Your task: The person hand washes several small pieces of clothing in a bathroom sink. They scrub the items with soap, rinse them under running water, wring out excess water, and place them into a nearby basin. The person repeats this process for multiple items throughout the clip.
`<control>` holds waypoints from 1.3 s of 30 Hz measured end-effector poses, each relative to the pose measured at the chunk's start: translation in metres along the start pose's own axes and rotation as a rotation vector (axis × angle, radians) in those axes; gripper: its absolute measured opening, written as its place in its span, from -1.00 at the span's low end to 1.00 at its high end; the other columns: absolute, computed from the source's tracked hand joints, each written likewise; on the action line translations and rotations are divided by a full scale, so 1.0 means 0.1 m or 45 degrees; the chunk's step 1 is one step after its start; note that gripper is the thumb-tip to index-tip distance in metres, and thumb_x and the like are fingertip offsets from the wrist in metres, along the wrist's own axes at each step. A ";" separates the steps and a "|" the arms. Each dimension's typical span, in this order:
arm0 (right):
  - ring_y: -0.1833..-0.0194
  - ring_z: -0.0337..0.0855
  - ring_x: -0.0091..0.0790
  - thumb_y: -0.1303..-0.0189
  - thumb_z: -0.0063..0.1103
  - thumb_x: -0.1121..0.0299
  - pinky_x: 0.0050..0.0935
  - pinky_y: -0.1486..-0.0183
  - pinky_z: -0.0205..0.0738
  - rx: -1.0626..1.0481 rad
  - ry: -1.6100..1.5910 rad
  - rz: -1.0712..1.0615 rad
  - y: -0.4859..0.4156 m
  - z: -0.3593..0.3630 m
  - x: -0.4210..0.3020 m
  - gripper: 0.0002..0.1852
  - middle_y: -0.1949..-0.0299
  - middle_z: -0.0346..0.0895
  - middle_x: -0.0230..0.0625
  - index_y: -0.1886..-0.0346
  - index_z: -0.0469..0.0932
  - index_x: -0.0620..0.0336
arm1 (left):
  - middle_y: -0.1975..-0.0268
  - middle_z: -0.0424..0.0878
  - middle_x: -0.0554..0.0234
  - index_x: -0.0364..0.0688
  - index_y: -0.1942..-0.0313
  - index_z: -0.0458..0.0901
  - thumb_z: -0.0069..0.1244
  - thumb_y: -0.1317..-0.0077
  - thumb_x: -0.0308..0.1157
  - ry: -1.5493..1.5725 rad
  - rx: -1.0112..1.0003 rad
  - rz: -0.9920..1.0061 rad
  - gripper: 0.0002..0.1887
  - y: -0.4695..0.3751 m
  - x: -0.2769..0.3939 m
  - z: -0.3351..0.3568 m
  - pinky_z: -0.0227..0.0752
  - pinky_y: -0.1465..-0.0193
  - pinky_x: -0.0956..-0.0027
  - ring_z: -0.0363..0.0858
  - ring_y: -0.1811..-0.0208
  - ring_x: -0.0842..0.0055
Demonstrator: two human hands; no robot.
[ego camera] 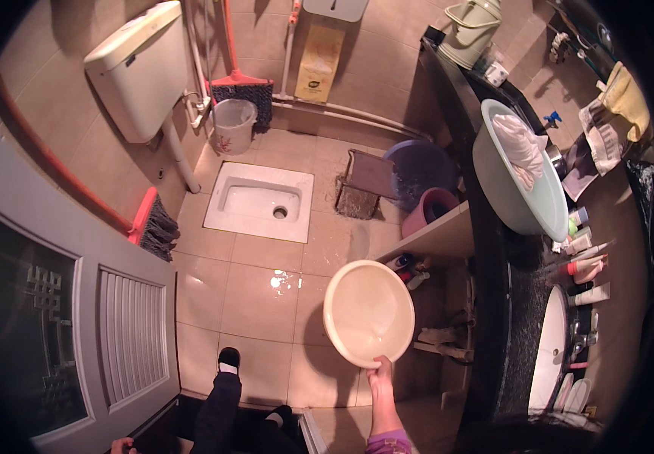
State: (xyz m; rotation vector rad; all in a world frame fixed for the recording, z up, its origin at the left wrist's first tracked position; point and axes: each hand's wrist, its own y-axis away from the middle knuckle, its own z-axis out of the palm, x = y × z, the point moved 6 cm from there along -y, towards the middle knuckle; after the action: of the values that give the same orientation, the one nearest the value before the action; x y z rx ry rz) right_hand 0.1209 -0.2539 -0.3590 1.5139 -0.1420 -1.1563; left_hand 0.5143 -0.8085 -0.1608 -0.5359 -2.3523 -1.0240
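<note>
My right hand (380, 370) grips the near rim of a round cream plastic basin (369, 312), held out above the tiled floor with its inside showing. A little water seems to glint at its bottom. At the lower left edge is my left hand (122, 445), partly cut off by the frame, near the foot of the door; whether it holds anything is not visible. On the black counter to the right, a large pale green basin (488, 170) stands tilted in view with light pink cloth (517, 147) in it.
A squat toilet (259, 201) lies in the wet tiled floor. Beyond my basin are a small stool (363, 181), a blue tub (422, 170) and a pink bucket (429, 213). A mop (156, 230) leans by the open door (83, 295). A washbasin (548, 352) is at right.
</note>
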 end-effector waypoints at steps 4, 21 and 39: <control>0.82 0.14 -0.57 0.18 -0.09 0.52 -0.69 0.89 -0.16 0.043 0.061 0.176 0.16 -0.36 0.06 -0.89 0.72 0.16 -0.44 0.63 0.20 0.13 | 0.32 0.48 0.16 -0.28 0.16 0.40 -0.16 -0.19 -0.51 0.029 0.034 0.013 -0.81 -0.01 0.05 0.06 0.47 0.39 0.49 0.54 0.40 0.53; 0.58 0.47 -0.34 0.19 -0.16 0.54 -0.65 0.75 0.35 0.405 -0.146 0.321 0.31 -2.15 1.04 -0.82 0.45 0.42 -0.19 0.42 0.33 0.34 | 0.39 0.42 0.17 -0.26 0.08 0.36 -0.21 -0.20 -0.47 -0.089 -0.177 -0.055 -0.73 -0.33 0.41 0.13 0.39 0.48 0.51 0.48 0.47 0.55; 0.55 0.38 -0.29 0.07 -0.07 0.39 0.43 0.11 0.06 0.150 0.786 -0.166 -1.13 2.10 -0.70 -0.73 0.45 0.38 -0.29 0.22 0.37 0.20 | 0.51 0.48 0.27 -0.19 0.06 0.35 -0.20 -0.19 -0.49 0.069 -0.291 -0.164 -0.72 -0.60 -0.13 0.21 0.37 0.49 0.51 0.42 0.57 0.60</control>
State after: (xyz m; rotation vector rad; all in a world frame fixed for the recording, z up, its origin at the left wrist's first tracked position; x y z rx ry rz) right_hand -0.1185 -0.3161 -0.3776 1.9400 0.3158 -0.7414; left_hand 0.4864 -0.8331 -0.2143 -0.4372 -2.2598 -1.3598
